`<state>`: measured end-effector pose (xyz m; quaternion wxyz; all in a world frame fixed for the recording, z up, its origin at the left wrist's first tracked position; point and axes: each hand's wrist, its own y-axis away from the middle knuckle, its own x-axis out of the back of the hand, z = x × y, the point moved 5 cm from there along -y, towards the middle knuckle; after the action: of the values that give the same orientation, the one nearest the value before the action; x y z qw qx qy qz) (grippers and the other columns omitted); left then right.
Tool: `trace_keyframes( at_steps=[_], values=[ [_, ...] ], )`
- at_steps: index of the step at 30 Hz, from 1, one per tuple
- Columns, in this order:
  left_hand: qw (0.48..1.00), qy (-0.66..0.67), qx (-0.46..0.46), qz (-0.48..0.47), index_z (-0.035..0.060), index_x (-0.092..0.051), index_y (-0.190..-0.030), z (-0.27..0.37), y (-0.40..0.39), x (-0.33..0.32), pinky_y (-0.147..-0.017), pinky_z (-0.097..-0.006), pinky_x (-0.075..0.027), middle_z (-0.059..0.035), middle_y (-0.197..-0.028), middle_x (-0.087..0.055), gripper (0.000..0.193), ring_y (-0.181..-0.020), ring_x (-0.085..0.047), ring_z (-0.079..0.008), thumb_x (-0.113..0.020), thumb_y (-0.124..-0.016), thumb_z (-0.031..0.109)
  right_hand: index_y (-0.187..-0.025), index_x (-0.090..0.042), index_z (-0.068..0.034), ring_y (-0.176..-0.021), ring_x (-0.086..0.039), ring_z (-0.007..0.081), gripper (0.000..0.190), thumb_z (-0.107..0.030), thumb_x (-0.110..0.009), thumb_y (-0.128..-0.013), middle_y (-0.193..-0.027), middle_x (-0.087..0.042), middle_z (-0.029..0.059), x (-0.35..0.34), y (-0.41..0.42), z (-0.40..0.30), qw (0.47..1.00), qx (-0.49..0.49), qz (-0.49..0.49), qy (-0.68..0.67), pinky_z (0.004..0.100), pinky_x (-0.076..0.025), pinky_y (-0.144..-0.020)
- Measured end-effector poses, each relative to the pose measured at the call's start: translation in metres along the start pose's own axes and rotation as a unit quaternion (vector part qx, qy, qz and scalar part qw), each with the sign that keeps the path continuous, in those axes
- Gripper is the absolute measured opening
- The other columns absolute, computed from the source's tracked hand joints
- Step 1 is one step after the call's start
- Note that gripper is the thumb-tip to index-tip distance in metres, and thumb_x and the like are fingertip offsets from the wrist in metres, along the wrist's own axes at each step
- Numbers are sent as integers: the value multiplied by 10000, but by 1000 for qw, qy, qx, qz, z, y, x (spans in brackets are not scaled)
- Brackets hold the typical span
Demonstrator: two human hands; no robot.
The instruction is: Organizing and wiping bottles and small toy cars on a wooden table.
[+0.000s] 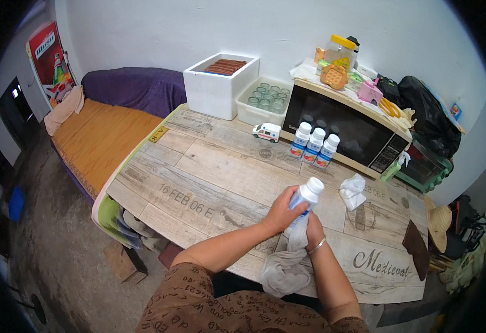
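Observation:
Over the near part of the table, my left hand [281, 211] grips a white plastic bottle [309, 192] around its body. The capped end tilts up and away from me. My right hand [315, 233], a bangle at its wrist, presses a pale grey cloth [286, 270] against the bottle's lower part. Part of the cloth hangs down to the table's front edge. The bottle's base is hidden by the hands and cloth. Beyond them, three similar bottles [310, 145] with white caps stand in a row before the microwave oven [338, 125].
A toy ambulance [267, 132] is left of the bottle row, before a plastic tub [247, 109] of glass jars and a white foam box [209, 93]. Crumpled white tissue [353, 191] lies to the right. A dark brown piece [415, 249] rests at the table's [226, 166] right edge.

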<state>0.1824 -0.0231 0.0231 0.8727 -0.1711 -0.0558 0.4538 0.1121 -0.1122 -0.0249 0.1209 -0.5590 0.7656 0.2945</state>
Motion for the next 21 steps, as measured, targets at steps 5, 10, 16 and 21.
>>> trace_keyframes(
  at_steps=[5, 10, 16, 21],
  values=[
    [989, -104, -103, -14, 12, -438, -1128, 31, 6, -2, -828, -378, -400, -187, -1032, -517, 458, -953, -509, -330, -586, -807, 303, -1160, -487, -22, -906, -594, 186, 349, -254, -386, -920, -1026, -590, 84, 3, -8, 6, 998, -1, -30, -52, 303, -484, -773],
    [986, -126, -99, 48, 12, -436, -1131, 22, -2, 13, -813, -386, -407, -197, -1019, -528, 446, -943, -519, -343, -529, -846, 342, -1145, -498, -14, -855, -608, 187, 338, -252, -410, -921, -997, -599, 92, 2, -12, 11, 991, -30, -62, -111, 293, -497, -738],
    [990, -110, -22, 84, 5, -434, -1143, 10, -12, 28, -757, -368, -440, -200, -992, -568, 398, -889, -569, -317, -479, -880, 301, -1093, -531, 0, -815, -616, 179, 285, -200, -421, -922, -977, -606, 96, -6, 0, 5, 979, -43, -184, -73, 290, -509, -711],
    [996, -70, 0, 57, 15, -426, -1168, 1, -13, 24, -773, -355, -446, -182, -982, -578, 472, -897, -576, -294, -565, -830, 315, -1158, -486, -6, -813, -613, 169, 300, -183, -435, -922, -965, -602, 78, -19, 7, -3, 995, -5, -74, -62, 299, -508, -712]
  ],
)
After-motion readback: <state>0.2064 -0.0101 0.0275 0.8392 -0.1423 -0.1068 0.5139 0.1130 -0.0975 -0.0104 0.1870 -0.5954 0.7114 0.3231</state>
